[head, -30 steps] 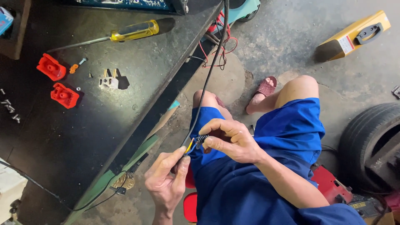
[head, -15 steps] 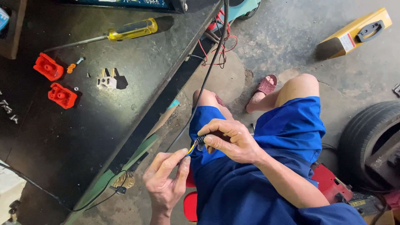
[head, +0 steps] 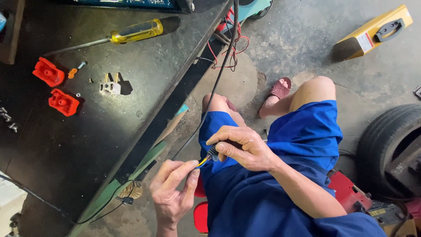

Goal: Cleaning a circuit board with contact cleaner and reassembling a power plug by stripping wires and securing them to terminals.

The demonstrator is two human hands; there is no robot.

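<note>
The left hand (head: pixel 172 193) was lowest in the view, its thumb and fingers (head: pixel 193 169) pinched narrow on the end of a thin yellow wire (head: pixel 202 162). Just beside it, the right hand (head: pixel 243 147) was closed around the black cable (head: pixel 213 90) at the place where the wire came out, the fingers curled tight on it above the lap. The wire ran short between the two hands, which were near but not touching. The person sat in blue shorts (head: pixel 302 136), and the knees pointed away from the camera. One foot in a red sandal (head: pixel 280 88) stood on the concrete floor (head: pixel 302 52).

From the right hand the cable went up, past the edge of the dark worktop (head: pixel 109 131), and out of the top of the view. On the worktop lay a white plug part (head: pixel 109 87) with brass pins, and left of it two red pieces (head: pixel 56 87), well apart from the hands. Some small screws (head: pixel 81 65) lay between them. Further back lay a screwdriver (head: pixel 131 31) with a yellow handle. On the floor, far right, a tyre (head: pixel 386 136) stood, and beyond it a yellow box (head: pixel 372 33) with a black handle.
</note>
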